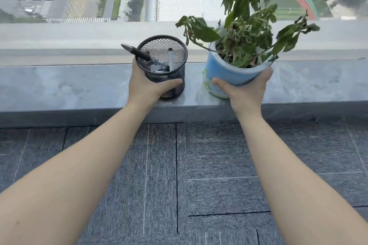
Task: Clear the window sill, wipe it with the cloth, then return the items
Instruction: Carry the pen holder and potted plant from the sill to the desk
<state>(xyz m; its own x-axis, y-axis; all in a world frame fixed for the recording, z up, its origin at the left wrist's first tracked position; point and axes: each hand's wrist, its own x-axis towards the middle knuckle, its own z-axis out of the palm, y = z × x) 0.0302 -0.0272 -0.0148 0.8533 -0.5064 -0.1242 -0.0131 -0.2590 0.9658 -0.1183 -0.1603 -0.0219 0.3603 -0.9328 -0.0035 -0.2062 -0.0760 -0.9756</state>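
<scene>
Left hand (146,83): closed around the near left side of the pen holder (162,65), thumb across the near wall, fingers wrapped behind out of sight. Right hand (246,89): clasped on the near right side of the plant pot (229,74), thumb pressed on the near face, fingers curling round the right wall just under the rim.

Pen holder: black wire mesh cylinder, upright, its base on the window sill (69,85) close to the near edge. Inside it a black pen (139,53) leans left with its tip over the rim; a white marker (170,58) stands nearly upright toward the right; further small contents at the bottom cannot be made out.

Plant pot: light blue body with a white rim and a green and white printed pattern low on the left. It leans slightly toward the right. Whether its base fully rests on the sill cannot be told. It stands just right of the pen holder, not touching it. The plant (247,24) is leafy green, with several leaves drooping and curled, some darkened at the tips.

Window sill: grey stone-look surface, with faint smudges on the left stretch. Beyond it, the window glass overlooks streets and buildings far below. On the near side lies grey carpet (179,175) in square tiles.
</scene>
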